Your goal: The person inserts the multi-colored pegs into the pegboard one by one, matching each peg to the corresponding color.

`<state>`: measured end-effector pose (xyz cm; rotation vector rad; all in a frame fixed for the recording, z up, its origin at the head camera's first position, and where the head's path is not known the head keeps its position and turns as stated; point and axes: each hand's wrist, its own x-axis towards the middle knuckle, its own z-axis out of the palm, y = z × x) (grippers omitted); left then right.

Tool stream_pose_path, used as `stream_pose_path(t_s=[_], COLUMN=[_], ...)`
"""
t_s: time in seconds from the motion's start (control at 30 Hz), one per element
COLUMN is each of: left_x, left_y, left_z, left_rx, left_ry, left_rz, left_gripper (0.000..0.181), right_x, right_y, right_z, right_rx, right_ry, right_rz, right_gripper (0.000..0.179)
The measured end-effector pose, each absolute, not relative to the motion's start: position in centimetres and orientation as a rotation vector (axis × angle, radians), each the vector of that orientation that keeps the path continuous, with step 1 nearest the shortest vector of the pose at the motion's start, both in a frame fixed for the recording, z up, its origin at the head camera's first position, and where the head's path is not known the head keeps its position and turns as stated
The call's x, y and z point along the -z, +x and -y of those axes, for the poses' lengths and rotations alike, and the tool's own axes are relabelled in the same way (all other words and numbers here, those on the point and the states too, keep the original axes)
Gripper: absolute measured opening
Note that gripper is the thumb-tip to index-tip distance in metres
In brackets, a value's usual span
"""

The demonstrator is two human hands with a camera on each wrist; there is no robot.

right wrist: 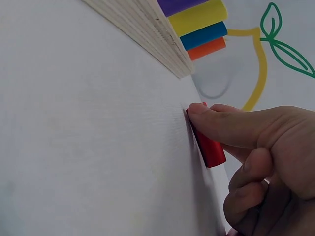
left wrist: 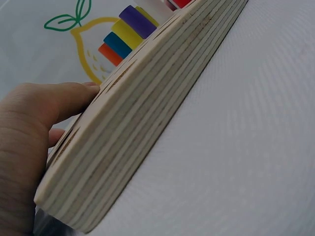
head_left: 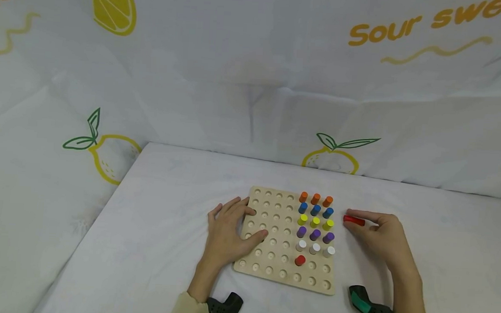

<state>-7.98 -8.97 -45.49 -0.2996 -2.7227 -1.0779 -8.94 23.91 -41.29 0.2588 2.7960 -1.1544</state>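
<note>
A square wooden pegboard [head_left: 266,270] lies on the white-covered table. My left hand [head_left: 227,233] rests on its left side, fingers spread, with the thumb [left wrist: 74,101] pressing the top face. To the right of the board, my right hand [head_left: 380,236] pinches a red peg [head_left: 354,220] between thumb and fingers; the peg lies nearly flat, low over the cloth. In the right wrist view, this red peg [right wrist: 209,145] is apart from the board's edge. Another red peg [head_left: 300,260] stands in the board, in front of a row of white pegs [head_left: 314,248].
Behind the white row stand rows of purple [head_left: 315,234], yellow [head_left: 314,222], blue [head_left: 315,210] and orange pegs [head_left: 315,199], three in each. Bare holes fill the board's left part and front row. A printed white cloth [head_left: 219,103] hangs behind the table.
</note>
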Motion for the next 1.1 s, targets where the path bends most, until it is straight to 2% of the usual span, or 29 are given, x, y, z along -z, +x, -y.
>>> stream_pose_path(t_s=[0.33, 0.63, 1.1], left_x=[45.46, 45.36, 45.42], left_y=[-8.03, -8.02, -7.98], left_z=[8.95, 8.99, 8.9], left_rx=[1.076, 1.074, 1.073], left_ry=[-0.293, -0.297, -0.301], left_rz=[2.737, 2.726, 2.722], left_gripper=[0.041, 0.041, 0.04], right_x=[41.98, 42.14, 41.45], right_y=[-8.81, -8.94, -8.93], right_z=[-23.81, -23.59, -23.05], right_rx=[1.118, 1.078, 0.864], right_ry=[0.115, 0.033, -0.004], right_rz=[-2.968, -3.068, -3.008], right_gripper=[0.025, 0.021, 0.031])
